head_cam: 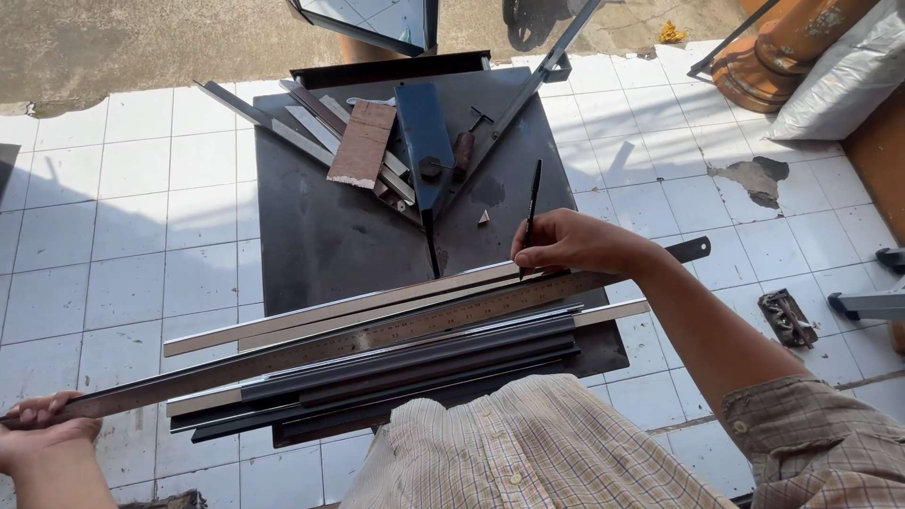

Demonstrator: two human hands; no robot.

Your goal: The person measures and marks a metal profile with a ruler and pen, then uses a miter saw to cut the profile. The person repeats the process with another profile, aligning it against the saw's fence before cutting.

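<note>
My right hand [570, 241] holds a black pencil [532, 207] upright, its tip touching a pale aluminium strip [339, 306] beside a long steel ruler [396, 325]. My left hand [42, 426] grips the ruler's left end at the lower left. The ruler lies slanted across several long metal profiles, pale and dark [405, 363], stacked on a dark metal table [311, 226].
At the table's far side sit a blue cutter blade unit [424, 141], angled guide bars [273, 123], a brown board piece [363, 141] and a small T-handle tool [479, 119]. White floor tiles [123, 226] surround the table. A small metal part [787, 316] lies on the tiles right.
</note>
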